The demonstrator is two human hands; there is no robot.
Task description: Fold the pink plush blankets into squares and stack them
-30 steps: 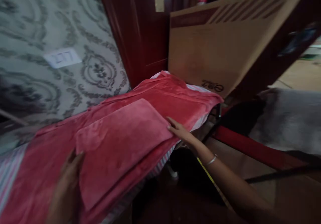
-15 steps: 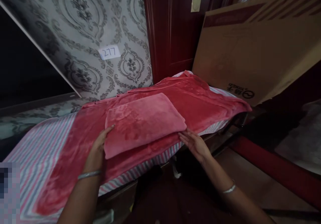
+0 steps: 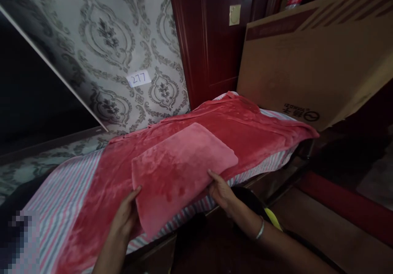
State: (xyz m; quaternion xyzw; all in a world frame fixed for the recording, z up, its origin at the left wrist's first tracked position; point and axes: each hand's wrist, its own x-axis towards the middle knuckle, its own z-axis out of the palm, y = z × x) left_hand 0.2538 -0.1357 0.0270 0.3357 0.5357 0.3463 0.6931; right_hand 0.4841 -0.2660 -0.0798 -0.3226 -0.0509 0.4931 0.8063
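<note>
A folded pink plush blanket (image 3: 184, 167) is between my two hands, its near left corner reaching over the bed edge. My left hand (image 3: 127, 210) grips its left side, thumb on top and fingers underneath. At the near edge, my right hand (image 3: 221, 190) pinches the fabric, with the thumb above and the other fingers hidden below. Beneath it a larger red plush blanket (image 3: 92, 208) is spread out, rumpled toward the wall. A striped sheet (image 3: 66, 184) shows under that one. Each wrist area is bare except for a bangle on the right.
A large cardboard box (image 3: 307, 61) leans at the back right, before a dark red wooden panel (image 3: 211, 40). Patterned wallpaper carries a paper label (image 3: 138, 78) reading 277. A dark screen-like panel (image 3: 39, 85) juts in at left. A red beam (image 3: 346, 208) lies low at right.
The folded blanket has come toward me and turned, its near left corner now lower. My right hand has shifted from its right corner to along the near edge, thumb on top.
</note>
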